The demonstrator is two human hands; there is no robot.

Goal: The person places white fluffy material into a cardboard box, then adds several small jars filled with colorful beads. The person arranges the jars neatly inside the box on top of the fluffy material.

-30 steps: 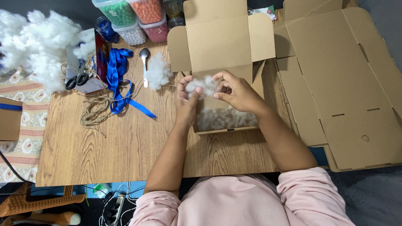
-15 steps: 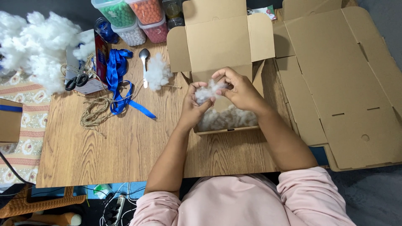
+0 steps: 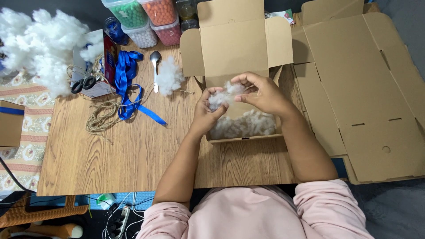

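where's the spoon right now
In the head view, the metal spoon lies on the wooden table, left of the open cardboard box, between the blue ribbon and a small stuffing tuft.

Bare table (image 3: 133, 159) left of the box (image 3: 241, 53); ribbon (image 3: 130, 84) behind.

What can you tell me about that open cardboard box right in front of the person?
The open cardboard box is plain brown, shallow, with its lid and two side flaps folded up and back. It sits on the wooden table, its bottom lined with white fluffy stuffing. Above it, the left hand and right hand pull apart a small white tuft.
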